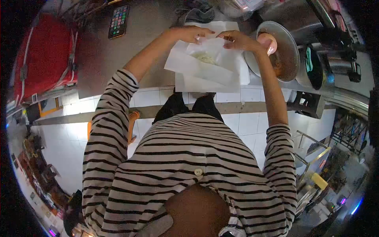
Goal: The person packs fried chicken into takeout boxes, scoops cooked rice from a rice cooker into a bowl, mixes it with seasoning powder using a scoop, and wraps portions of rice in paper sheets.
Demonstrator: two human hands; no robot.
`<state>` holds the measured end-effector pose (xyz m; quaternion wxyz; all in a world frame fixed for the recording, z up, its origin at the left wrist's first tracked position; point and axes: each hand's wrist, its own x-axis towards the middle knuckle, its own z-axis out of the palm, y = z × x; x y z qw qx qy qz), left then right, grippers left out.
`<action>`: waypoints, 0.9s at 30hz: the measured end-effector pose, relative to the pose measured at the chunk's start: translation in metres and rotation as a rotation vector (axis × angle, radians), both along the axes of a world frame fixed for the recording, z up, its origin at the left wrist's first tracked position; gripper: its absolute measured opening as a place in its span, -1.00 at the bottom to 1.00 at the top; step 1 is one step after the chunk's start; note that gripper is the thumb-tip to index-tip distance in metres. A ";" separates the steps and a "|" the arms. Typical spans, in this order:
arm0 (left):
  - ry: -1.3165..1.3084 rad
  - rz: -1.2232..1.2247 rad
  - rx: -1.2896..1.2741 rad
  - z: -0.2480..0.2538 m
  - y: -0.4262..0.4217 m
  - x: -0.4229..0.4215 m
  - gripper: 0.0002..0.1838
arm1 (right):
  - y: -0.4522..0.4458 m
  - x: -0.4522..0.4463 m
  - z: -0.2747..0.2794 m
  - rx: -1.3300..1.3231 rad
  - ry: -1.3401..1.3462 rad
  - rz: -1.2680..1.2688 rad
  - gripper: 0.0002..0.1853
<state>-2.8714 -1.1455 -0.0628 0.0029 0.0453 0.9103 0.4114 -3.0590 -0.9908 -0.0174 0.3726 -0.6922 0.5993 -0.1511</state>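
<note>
White paper sheets [197, 81] lie at the front edge of the metal counter. A small heap of pale shredded food [206, 58] rests on the top sheet. At the sheet's far left corner, my left hand [196, 34] has its fingers closed on the paper. My right hand [237, 40] pinches the far edge a little to the right, fingers bent around it. A small gap separates the two hands. The sheet's far edge is lifted between them, while its near part hangs over the counter edge.
On the metal counter [146, 59], a phone [119, 21] lies at the back left and a dark cloth [200, 15] behind my hands. A large metal bowl [290, 43] holds a pink object [267, 42]. Further right are pots [312, 67]. A red bag [47, 55] stands far left.
</note>
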 end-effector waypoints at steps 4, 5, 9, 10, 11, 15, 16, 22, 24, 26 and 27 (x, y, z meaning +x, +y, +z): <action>-0.050 0.021 -0.371 0.016 -0.012 0.016 -0.65 | 0.014 0.000 -0.006 -0.010 -0.109 -0.040 -0.60; 0.001 0.027 -0.477 0.018 -0.018 0.021 -0.65 | 0.019 -0.001 -0.008 -0.017 -0.071 -0.085 -0.61; 0.097 0.278 -0.667 0.034 -0.021 0.050 -0.72 | 0.030 0.007 -0.016 -0.230 0.032 -0.126 -0.64; 0.149 0.312 -0.696 0.035 -0.019 0.057 -0.72 | 0.035 0.012 -0.017 -0.327 0.044 -0.106 -0.64; 0.201 0.348 -0.724 0.035 -0.018 0.064 -0.73 | 0.038 0.025 -0.005 -0.279 0.118 -0.140 -0.63; 0.274 0.482 -0.701 0.026 -0.006 0.094 -0.68 | 0.068 0.092 0.019 -0.221 0.283 -0.287 -0.59; 0.328 0.549 -0.728 0.034 0.006 0.099 -0.65 | 0.073 0.100 0.016 -0.240 0.294 -0.325 -0.58; 0.402 0.310 -0.704 0.041 0.043 0.062 -0.65 | 0.072 0.099 0.003 -0.313 0.315 -0.434 -0.60; 0.200 0.188 -0.730 0.039 0.042 0.059 -0.72 | 0.069 0.094 0.014 -0.356 0.345 -0.432 -0.66; 0.229 0.243 -0.654 0.037 0.050 0.067 -0.73 | 0.073 0.098 0.015 -0.399 0.408 -0.387 -0.67; 0.243 0.266 -0.612 0.033 0.056 0.073 -0.73 | 0.077 0.102 0.014 -0.415 0.440 -0.368 -0.68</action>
